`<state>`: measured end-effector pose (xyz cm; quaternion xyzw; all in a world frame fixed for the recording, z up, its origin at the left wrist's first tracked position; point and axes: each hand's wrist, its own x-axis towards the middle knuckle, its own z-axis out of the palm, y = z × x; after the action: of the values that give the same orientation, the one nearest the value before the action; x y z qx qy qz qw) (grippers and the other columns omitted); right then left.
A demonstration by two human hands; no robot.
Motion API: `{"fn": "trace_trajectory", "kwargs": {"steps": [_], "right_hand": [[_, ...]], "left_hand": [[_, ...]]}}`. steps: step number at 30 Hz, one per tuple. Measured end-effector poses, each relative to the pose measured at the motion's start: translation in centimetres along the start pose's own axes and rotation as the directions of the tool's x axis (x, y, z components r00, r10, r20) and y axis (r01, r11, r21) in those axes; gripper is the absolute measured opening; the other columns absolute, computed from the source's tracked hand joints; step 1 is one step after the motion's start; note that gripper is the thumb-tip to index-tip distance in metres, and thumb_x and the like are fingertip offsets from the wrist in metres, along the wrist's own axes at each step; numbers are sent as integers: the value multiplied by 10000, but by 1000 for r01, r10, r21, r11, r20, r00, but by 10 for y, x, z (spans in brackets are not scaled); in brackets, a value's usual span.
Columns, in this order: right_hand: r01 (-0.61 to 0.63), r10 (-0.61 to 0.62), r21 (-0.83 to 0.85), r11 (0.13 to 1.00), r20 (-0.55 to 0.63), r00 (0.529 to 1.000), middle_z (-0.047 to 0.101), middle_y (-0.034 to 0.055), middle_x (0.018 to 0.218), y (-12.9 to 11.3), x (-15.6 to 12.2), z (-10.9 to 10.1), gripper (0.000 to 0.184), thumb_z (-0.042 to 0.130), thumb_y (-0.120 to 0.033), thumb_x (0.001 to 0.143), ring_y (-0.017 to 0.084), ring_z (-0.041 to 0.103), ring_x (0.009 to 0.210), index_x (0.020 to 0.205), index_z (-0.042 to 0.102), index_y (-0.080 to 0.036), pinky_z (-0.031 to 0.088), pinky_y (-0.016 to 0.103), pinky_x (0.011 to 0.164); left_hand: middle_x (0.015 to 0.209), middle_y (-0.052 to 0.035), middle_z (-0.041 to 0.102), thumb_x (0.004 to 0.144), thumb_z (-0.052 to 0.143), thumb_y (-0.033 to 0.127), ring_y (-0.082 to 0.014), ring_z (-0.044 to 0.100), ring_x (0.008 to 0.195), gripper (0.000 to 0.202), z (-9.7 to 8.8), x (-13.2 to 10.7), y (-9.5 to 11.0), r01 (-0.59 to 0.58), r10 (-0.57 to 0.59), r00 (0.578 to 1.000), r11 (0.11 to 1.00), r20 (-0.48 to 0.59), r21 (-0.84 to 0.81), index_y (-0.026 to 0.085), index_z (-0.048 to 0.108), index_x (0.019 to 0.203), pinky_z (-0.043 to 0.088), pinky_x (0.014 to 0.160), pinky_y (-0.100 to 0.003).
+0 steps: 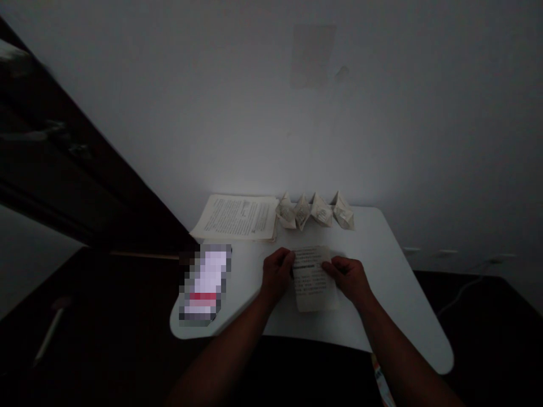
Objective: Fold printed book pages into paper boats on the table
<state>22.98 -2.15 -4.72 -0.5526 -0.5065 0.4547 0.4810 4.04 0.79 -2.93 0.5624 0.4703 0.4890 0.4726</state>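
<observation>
A printed sheet of paper (316,288) is held up between my two hands, above the front middle of the white table. My left hand (276,272) pinches its left edge between thumb and curled fingers. On the opposite side, my right hand (348,276) grips the right edge, its thumb and fingertips over the print. Behind the sheet stand several folded paper boats (322,213) in a row, touching or close together, with the rightmost a little apart. A stack of printed pages (237,217) lies to their left.
The white table (394,294) stands against a pale wall (190,113). A blurred-out phone-like object (207,280) lies at its left front. A dark door (63,141) is at the left. Wall sockets (447,253) and a cable (466,288) show at the right.
</observation>
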Motion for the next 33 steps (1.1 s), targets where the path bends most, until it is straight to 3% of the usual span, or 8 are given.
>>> {"fn": "trace_trajectory", "kwargs": {"steps": [10,23,29,33], "right_hand": [[4,7,124,992,-89,996,484,-40,488,2,3,-1,310,677,-435,692,84,427,448,591,564,-166,333,208,422],[-9,18,129,992,-75,997,462,-47,474,4,2,-2,318,684,-437,682,83,409,434,576,555,-166,327,221,427],[-2,15,136,991,-96,995,542,-18,528,4,2,-2,303,683,-449,681,110,473,471,629,586,-166,374,237,446],[26,-19,155,988,-44,999,615,12,621,0,3,-2,279,677,-439,693,141,547,556,713,634,-164,443,271,543]], "left_hand": [[523,58,375,760,503,334,-83,373,524,273,1,-1,3,6,0,991,999,132,-49,160,443,559,311,517,-200],[498,63,357,800,467,366,-73,355,482,323,1,-2,0,-4,4,994,1000,113,-1,164,419,553,291,475,-193],[529,42,451,813,483,371,-89,435,525,297,0,-2,2,-45,39,990,998,137,42,150,523,618,346,513,-198],[522,40,472,815,486,382,-90,454,513,307,1,-2,2,-53,45,991,996,125,65,149,547,624,361,509,-199]]}}
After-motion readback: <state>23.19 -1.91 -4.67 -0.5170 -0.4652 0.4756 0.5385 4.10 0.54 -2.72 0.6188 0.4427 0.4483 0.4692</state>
